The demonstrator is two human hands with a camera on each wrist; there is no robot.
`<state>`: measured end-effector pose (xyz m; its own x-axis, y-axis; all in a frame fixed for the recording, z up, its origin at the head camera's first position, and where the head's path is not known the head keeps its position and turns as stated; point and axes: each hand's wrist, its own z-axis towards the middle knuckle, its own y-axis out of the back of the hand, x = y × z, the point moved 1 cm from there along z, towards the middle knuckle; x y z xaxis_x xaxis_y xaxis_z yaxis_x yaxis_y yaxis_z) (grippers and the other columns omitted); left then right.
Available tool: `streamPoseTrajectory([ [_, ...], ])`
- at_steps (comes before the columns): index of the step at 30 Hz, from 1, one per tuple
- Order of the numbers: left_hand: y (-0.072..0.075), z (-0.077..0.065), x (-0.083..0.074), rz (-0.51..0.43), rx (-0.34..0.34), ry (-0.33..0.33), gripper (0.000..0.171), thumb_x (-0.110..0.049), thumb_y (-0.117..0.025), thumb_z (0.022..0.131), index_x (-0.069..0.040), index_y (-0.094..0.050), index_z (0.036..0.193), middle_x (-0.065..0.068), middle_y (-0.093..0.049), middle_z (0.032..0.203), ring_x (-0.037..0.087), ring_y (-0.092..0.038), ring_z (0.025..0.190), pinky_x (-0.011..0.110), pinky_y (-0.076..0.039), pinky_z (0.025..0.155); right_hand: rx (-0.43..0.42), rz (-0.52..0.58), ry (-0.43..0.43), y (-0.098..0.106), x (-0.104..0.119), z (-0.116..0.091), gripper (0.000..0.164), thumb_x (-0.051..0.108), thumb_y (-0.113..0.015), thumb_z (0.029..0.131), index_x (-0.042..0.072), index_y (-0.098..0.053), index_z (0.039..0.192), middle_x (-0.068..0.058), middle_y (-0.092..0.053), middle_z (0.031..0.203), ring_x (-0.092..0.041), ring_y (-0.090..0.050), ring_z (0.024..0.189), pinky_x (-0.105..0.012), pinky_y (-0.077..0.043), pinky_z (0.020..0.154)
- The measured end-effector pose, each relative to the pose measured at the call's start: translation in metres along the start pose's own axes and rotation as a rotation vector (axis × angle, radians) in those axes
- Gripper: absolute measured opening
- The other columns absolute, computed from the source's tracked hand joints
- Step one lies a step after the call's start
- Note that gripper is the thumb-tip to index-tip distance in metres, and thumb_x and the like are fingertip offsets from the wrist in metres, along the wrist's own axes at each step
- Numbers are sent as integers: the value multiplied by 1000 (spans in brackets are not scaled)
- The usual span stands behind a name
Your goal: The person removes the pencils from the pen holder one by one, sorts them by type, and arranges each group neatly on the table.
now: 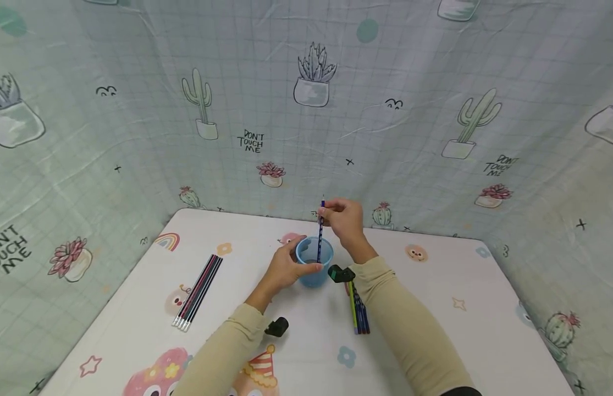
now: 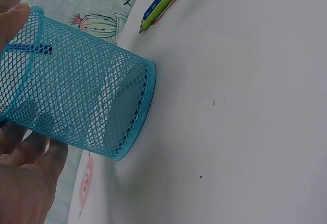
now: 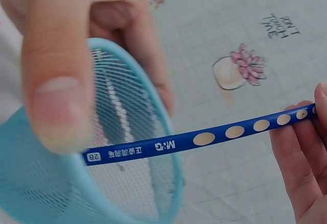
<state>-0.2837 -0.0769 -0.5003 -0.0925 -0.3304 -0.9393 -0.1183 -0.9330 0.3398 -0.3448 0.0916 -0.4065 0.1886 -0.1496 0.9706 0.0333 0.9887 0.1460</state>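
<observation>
My left hand (image 1: pixel 286 268) grips a light blue mesh pencil cup (image 1: pixel 313 279) around its side, thumb at the rim. In the left wrist view the cup (image 2: pixel 87 86) has its base close over the white table. My right hand (image 1: pixel 347 221) pinches a dark blue pencil (image 1: pixel 320 234) near its sharpened upper end, above the cup. The pencil stands nearly upright with its lower end at the cup's mouth. In the right wrist view the pencil (image 3: pixel 153 144) shows pale oval dimples and white lettering, and its far end lies by the left thumb at the rim.
Several dark pencils (image 1: pixel 199 291) lie side by side on the table's left. To the right, several blue and green pencils (image 1: pixel 358 313) lie partly under the right forearm. A patterned cloth (image 1: pixel 266 110) hangs behind the table (image 1: pixel 415 297) and along its sides.
</observation>
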Motion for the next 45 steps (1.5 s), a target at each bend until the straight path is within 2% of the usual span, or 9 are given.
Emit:
streamPoseTrajectory([
  [5,0,0,0,7,1,3,92,-39,-91,80,-12,-46,156,9,-60,150,28,-60,136,51,-50,114,15,60,15,10,8,1,12,1,-77,92,-8,-74,100,-10,-76,86,-12,-74,71,-32,-66,70],
  [12,-1,-2,-1,17,-10,22,91,-38,-90,81,-13,-46,156,10,-60,150,31,-59,137,53,-49,115,-3,112,49,24,13,4,15,-2,-76,91,-13,-73,101,4,-73,75,-9,-73,66,-33,-66,68],
  [20,-2,-4,-3,15,-14,15,91,-36,-91,81,-13,-46,157,11,-61,149,31,-59,136,54,-50,114,-42,124,84,42,22,4,12,-4,-75,91,-13,-72,99,3,-73,75,-10,-72,65,-27,-64,64],
  [25,-2,-3,-3,17,-14,10,90,-36,-91,80,-13,-47,156,11,-61,148,31,-60,136,53,-50,114,-60,82,46,58,22,4,14,-3,-75,92,-13,-71,102,7,-72,74,-8,-72,65,-26,-63,63],
  [30,-1,-2,-2,5,-11,11,90,-36,-91,80,-14,-47,156,11,-61,148,31,-60,136,53,-50,114,-65,42,-4,74,18,4,14,-2,-75,92,-10,-71,103,6,-72,75,-9,-72,66,-27,-64,64],
  [38,0,-2,-1,18,-5,2,92,-37,-90,81,-13,-45,157,11,-59,151,32,-59,137,53,-49,114,-35,-21,-133,90,3,-1,23,3,-73,96,-10,-69,114,-4,-72,91,-15,-73,77,-25,-64,69],
  [43,-1,-2,0,20,-3,-2,92,-38,-90,81,-13,-44,158,11,-59,152,31,-59,138,53,-49,115,-8,-70,-189,98,-8,-7,27,6,-73,97,-9,-68,119,-3,-65,97,-13,-67,81,-23,-62,70],
  [45,-1,-3,-1,24,-5,4,92,-38,-90,81,-14,-44,158,10,-59,152,30,-59,138,53,-49,115,5,-76,-204,101,-12,-9,23,6,-72,97,-7,-68,116,-2,-64,96,-13,-65,80,-24,-62,70],
])
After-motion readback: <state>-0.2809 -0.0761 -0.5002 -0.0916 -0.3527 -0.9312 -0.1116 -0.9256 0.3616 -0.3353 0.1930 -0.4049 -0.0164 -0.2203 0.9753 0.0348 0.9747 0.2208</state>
